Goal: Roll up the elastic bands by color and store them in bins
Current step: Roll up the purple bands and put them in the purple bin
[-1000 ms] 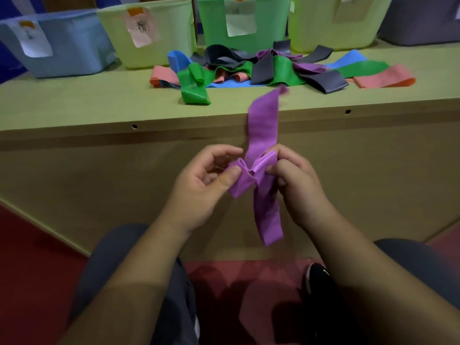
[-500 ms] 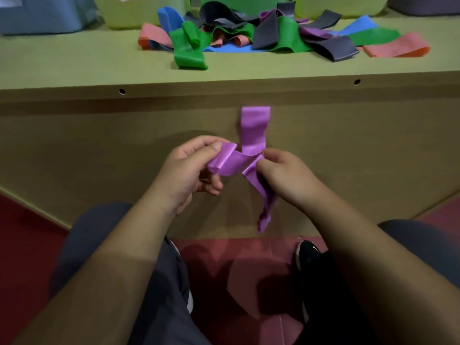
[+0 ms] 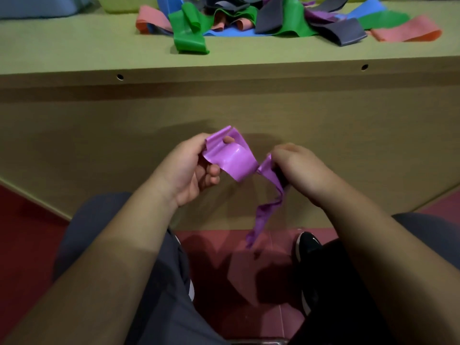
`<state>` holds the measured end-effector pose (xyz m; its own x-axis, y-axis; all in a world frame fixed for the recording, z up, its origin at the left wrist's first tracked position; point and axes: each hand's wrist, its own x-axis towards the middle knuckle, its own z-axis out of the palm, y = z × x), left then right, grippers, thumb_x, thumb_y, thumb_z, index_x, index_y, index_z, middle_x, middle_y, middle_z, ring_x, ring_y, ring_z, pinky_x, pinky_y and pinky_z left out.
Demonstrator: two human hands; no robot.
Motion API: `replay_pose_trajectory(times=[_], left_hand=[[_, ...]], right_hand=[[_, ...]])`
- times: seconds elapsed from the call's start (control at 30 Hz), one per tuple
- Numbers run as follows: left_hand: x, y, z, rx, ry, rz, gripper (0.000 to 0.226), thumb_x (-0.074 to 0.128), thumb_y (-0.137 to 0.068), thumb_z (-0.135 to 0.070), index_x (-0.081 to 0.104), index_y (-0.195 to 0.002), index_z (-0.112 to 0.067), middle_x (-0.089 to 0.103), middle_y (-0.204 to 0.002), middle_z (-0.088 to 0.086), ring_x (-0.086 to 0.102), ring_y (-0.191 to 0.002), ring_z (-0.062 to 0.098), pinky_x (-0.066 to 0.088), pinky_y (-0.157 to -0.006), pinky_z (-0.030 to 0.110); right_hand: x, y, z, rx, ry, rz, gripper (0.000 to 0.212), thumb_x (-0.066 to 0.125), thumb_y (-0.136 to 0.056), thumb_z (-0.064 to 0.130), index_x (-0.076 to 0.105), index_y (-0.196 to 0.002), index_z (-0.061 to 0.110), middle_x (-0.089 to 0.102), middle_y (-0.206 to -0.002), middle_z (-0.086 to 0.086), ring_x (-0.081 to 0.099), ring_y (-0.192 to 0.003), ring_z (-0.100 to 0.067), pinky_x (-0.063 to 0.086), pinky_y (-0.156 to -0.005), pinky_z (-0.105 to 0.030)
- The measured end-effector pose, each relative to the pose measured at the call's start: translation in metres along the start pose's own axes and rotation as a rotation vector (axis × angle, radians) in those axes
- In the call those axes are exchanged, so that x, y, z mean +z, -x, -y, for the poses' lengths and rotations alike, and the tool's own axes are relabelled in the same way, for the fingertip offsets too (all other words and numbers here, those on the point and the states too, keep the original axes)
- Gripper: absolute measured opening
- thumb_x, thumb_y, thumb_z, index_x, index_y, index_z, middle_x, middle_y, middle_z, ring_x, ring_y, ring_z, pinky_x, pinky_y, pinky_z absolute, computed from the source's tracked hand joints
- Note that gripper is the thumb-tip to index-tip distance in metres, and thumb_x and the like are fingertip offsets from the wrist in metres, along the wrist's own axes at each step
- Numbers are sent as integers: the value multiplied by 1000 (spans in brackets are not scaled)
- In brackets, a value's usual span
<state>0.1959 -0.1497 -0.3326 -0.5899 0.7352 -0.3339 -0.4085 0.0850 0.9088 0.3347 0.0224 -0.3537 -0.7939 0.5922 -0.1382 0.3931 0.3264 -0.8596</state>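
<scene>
Filling the bottom of the view, two bare forearms reach forward over dark grey trousers [image 3: 107,245], and a black shoe [image 3: 307,247] stands on the red floor [image 3: 25,232] between the knees. Just above, the left hand [image 3: 189,168] grips one end of the purple band [image 3: 236,160], fingers and thumb curled round it, so that the strip bends into a broad glossy loop. The right hand [image 3: 298,170] pinches the same band a little further along, and the rest hangs from it in a twisted tail toward the floor. The band is held in the air in front of the table, touching neither floor nor wood.

Behind the hands rises the plain wooden front panel [image 3: 99,135] of the table, with two small round holes [image 3: 120,76] in its upper edge. On the pale green tabletop [image 3: 74,51] lies a loose pile of bands [image 3: 249,23], tangled and overlapping: green, grey, blue, coral and purple. At the far edge the bottoms of a blue bin [image 3: 37,6] and a yellow-green bin [image 3: 119,2] show, cut off by the frame.
</scene>
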Motion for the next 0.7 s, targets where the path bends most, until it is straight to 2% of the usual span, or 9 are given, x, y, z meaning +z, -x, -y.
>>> replay_pose_trajectory(times=[0.03,0.1,0.17,0.23,0.37,0.47,0.53,0.63,0.7], left_hand=[[0,-1,1,0,-20,-4,43,45,-105,-29,82,-85,-21,56,-66,-3,40,-43,8,36,-39,19],[0,-6,6,-1,-61,-14,36,44,-105,-28,78,-95,-19,58,-70,-1,41,-44,9,35,-40,20],[3,-11,11,-20,-89,-35,33,43,-106,-28,74,-100,-18,60,-69,1,43,-44,9,36,-39,20],[8,-14,16,-35,-105,-47,28,47,-108,-29,71,-100,-16,60,-64,0,47,-44,9,38,-39,19],[16,-15,23,-23,-111,-28,18,56,-108,-28,68,-99,-17,61,-63,-2,54,-46,8,44,-41,19],[19,-15,27,11,-140,-13,20,57,-109,-31,66,-104,-14,66,-67,1,59,-47,10,49,-43,20],[19,-16,28,39,-177,-31,22,57,-109,-33,65,-110,-12,68,-70,4,61,-47,12,50,-42,22],[21,-17,28,68,-242,-61,27,57,-109,-35,64,-112,-10,71,-73,8,63,-45,15,50,-40,22],[21,-17,29,87,-284,-78,29,57,-109,-36,64,-111,-8,71,-73,11,64,-45,16,50,-39,23]], right_hand=[[-1,0,-1,-24,-15,-11,46,44,-74,33,64,-89,-5,66,-90,-15,58,-81,-30,52,-81,-53],[1,3,-1,-43,-89,1,43,47,-74,30,67,-92,-3,67,-99,-9,62,-84,-18,48,-78,-38],[4,7,2,-63,-200,34,42,49,-72,25,72,-97,1,68,-98,0,61,-77,-5,45,-71,-22],[8,11,5,-91,-296,70,45,50,-69,20,75,-102,1,68,-102,-1,60,-72,-2,44,-62,-17],[14,10,7,-167,-339,108,26,54,-75,16,76,-89,14,70,-121,-6,62,-83,-3,45,-68,-13],[18,6,1,-164,-330,85,23,60,-89,10,77,-102,16,75,-107,-3,61,-79,-4,45,-71,-21],[19,4,-2,-157,-328,84,25,62,-88,14,76,-108,15,76,-101,-4,60,-78,-7,45,-72,-26],[21,4,-3,-165,-349,74,29,63,-85,22,72,-109,9,73,-96,-7,58,-79,-12,45,-74,-31],[22,4,-4,-175,-353,61,30,64,-86,22,71,-110,6,76,-103,-13,60,-84,-15,46,-77,-35]])
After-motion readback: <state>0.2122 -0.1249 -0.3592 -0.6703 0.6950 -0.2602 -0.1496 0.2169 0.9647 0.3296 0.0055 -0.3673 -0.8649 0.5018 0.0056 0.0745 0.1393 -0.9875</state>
